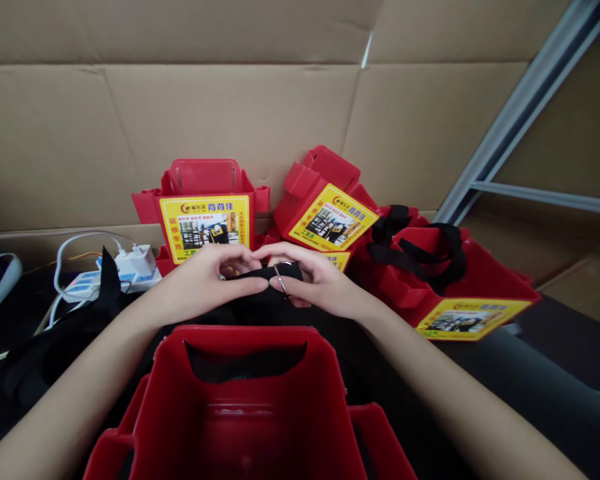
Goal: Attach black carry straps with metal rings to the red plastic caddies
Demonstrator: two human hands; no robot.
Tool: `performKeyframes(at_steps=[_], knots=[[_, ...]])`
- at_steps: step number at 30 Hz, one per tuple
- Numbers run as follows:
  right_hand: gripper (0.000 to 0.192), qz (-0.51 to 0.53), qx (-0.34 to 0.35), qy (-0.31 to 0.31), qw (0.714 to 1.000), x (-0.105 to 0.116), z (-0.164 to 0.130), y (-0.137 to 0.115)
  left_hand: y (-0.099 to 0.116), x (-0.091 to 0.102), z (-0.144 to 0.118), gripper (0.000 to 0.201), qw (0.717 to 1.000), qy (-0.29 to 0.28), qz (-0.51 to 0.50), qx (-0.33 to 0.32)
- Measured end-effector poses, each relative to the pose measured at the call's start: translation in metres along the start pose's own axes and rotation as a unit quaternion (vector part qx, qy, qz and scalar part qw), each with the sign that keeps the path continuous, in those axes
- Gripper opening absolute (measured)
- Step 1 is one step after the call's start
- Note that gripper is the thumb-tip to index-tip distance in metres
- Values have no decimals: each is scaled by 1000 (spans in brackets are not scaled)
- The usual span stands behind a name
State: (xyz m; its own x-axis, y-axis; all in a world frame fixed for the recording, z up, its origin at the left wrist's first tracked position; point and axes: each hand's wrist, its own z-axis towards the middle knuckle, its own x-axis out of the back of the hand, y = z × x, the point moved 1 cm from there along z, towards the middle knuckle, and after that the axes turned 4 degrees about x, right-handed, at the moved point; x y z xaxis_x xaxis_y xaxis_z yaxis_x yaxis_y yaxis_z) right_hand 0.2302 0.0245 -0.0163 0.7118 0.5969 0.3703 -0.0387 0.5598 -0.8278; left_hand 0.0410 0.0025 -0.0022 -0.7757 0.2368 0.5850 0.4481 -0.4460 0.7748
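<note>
Pinching a black strap [260, 272] between both hands, right over the far edge of a red plastic bin [245, 407] that sits closest to the camera. The left hand [215, 277] has its fingers closed on the strap's left end, thumb pressed along it. The right hand [315, 283] has its fingers curled around the other end, where a thin metal ring [280, 279] sits on the webbing. Holding it taut between the two hands like that looks like it's to keep the ring lined up, though I can't tell if the strap is already threaded through it.

The strap sits just above the bin's slot-shaped opening [245, 360], and more black webbing shows through that gap, so it may be the same strap.

Behind the hands, more red bins with yellow labels [205, 227] lean against a cardboard wall [230, 113], one on the right [450, 280] already carrying black straps. A white power strip [105, 277] with a charger lies off to the left.
</note>
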Motion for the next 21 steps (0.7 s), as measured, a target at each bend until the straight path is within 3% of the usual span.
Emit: performKeyframes(at_steps=[4, 9, 11, 17, 21], knots=[[18, 10, 27, 23, 999, 0, 0, -1, -4, -8, 3, 23, 999, -24, -18, 17], [18, 39, 23, 41, 998, 4, 3, 6, -9, -10, 6, 26, 995, 92, -41, -2], [20, 44, 23, 49, 998, 6, 3, 7, -9, -10, 7, 26, 994, 107, -31, -7], [20, 88, 24, 49, 995, 5, 2, 9, -8, -7, 9, 23, 1000, 9, 22, 1], [23, 156, 31, 60, 985, 2, 1, 13, -3, -7, 6, 21, 1000, -2, -21, 16]])
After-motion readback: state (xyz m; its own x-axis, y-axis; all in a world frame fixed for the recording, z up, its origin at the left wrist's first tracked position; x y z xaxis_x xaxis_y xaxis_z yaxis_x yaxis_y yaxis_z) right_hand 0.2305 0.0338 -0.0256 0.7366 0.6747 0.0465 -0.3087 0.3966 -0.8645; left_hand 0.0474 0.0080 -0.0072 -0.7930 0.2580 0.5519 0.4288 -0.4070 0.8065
